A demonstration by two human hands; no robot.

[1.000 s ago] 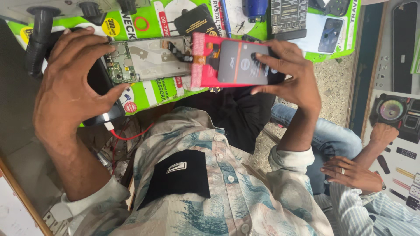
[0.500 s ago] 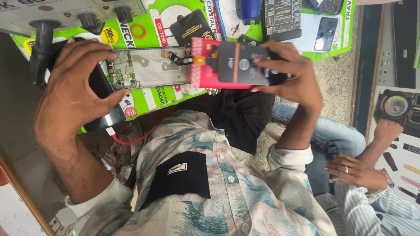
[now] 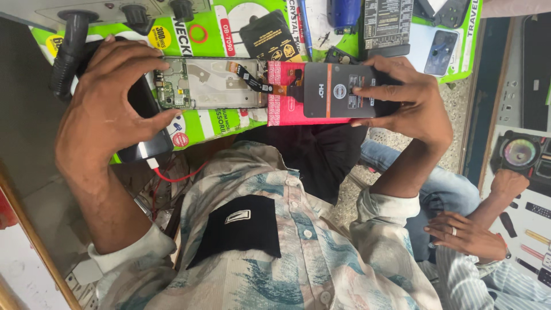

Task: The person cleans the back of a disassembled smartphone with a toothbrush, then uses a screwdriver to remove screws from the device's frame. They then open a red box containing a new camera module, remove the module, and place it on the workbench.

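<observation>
Opened phone frame (image 3: 209,83) lengthwise left-right, gripped betw. left hand (image 3: 109,115) & right hand (image 3: 404,100) w/ pink-backed screen (image 3: 321,92).

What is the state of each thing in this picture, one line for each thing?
Opened phone: back cover off, circuit board bare, lying flat.
Flex cable: runs from the phone to the screen.
Replacement screen: dark, resting on its pink backing card.
Left hand: fingers grip the phone's end.
Right hand: fingers hold the screen.
Red wire: loose, curved.

A green printed mat (image 3: 229,31) lies far; a blue pen (image 3: 305,28) rests on it; another person's ringed hand (image 3: 468,234) sits near right.
</observation>
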